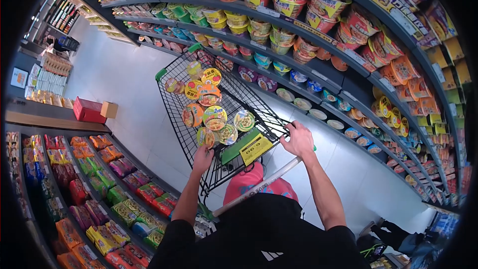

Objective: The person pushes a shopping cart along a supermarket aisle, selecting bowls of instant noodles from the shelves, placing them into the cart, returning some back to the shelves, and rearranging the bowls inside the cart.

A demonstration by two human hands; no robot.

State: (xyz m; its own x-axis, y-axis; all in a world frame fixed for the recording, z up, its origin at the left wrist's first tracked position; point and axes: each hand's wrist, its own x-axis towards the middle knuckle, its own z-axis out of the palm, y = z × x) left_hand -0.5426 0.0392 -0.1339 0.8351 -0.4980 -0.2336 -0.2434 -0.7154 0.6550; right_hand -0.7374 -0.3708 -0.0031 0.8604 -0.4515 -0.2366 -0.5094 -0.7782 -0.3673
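Observation:
A black wire shopping cart (174, 94) with green corners stands in front of me, holding several round instant-noodle cups (215, 117). My left hand (202, 159) is closed at the cart's near left part, right below a yellow-green cup (205, 137), and its fingers seem to hold that cup's edge. On the right, my right hand (298, 139) is closed round the cart's black wire rim, near the end of the grey handle bar (289, 166). A green and yellow sign (246, 148) lies on the child-seat flap between both hands.
Curved shelves (343, 92) of noodle cups rise along the right. Packets of noodles (94, 169) fill the lower-left shelves. A red bin (85, 109) with a cardboard box (108, 110) stands at left. Another person's dark-clothed legs (391, 234) show at lower right.

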